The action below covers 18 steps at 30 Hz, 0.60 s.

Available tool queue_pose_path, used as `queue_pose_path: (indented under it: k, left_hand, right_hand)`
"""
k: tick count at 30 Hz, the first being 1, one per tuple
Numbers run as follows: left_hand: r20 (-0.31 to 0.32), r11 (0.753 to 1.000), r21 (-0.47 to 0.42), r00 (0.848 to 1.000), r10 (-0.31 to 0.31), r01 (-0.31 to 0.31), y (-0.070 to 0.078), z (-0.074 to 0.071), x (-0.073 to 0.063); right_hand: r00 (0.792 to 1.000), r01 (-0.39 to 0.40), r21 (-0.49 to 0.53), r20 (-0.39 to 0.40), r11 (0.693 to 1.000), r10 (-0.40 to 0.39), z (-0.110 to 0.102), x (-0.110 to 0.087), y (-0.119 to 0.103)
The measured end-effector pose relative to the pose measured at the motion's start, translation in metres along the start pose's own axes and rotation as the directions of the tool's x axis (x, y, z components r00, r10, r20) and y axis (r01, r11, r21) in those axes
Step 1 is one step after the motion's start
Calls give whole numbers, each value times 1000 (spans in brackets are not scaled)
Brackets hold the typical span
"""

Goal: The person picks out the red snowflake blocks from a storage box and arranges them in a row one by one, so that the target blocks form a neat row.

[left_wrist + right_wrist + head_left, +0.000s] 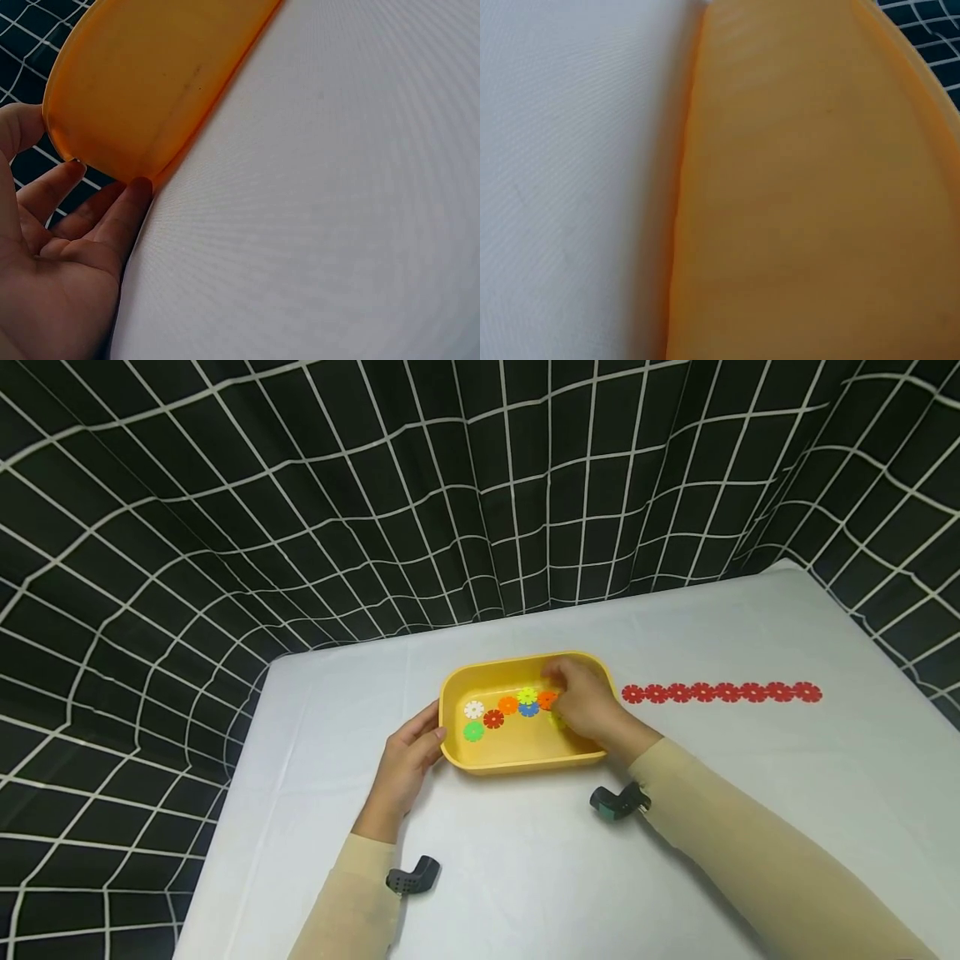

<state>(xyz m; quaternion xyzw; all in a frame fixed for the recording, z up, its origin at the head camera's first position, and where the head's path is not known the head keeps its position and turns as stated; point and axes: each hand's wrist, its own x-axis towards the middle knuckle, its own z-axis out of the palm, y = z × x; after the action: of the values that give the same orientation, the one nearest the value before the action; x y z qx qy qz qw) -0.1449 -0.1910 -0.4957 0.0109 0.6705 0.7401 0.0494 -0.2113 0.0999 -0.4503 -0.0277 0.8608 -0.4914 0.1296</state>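
Observation:
A yellow plastic tub (pixel 525 766) sits on the white-covered table. My left hand (pixel 408 757) holds its left end; in the left wrist view the fingertips of the left hand (pixel 71 247) meet the tub's outer wall (pixel 165 82). Inside lie several notched plastic snowflake discs, among them a white disc (pixel 474 709), a green disc (pixel 473 731), a red disc (pixel 493 719) and a blue disc (pixel 528 709). My right hand (pixel 585 700) reaches into the tub's right part, over an orange disc (pixel 548 699) and a yellowish disc. Its fingertips are partly hidden. The right wrist view shows only the tub's wall (pixel 810 187) and the cloth.
Right of the tub, a straight row of red snowflake discs (pixel 726 692) joined edge to edge lies on the white cloth (pixel 517 852). A black curtain with a white grid (pixel 420 502) hangs behind and beside the table.

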Motion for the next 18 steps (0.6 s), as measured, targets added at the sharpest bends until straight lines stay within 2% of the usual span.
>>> queue_pose_path:
  k: [5,11,14,18]
  left_hand:
    - [5,1000,-1,1000,3,-3,0,0,0]
    - [-1,1000,0,1000,2,-2,0,-1,0]
    - [0,1000,0,1000,-1,1,0,0,0]
    - [-3,1000,0,1000,-2,2,0,1,0]
  right_hand:
    - [999,-17,-83,50,996,21,2,0,-2]
    - [998,17,-263,65,965,0,5,-1,-5]
    - [998,0,-272,62,962,18,6,-1,-6]
    - [998,-14,-220,63,975,29,7,-2,-7]
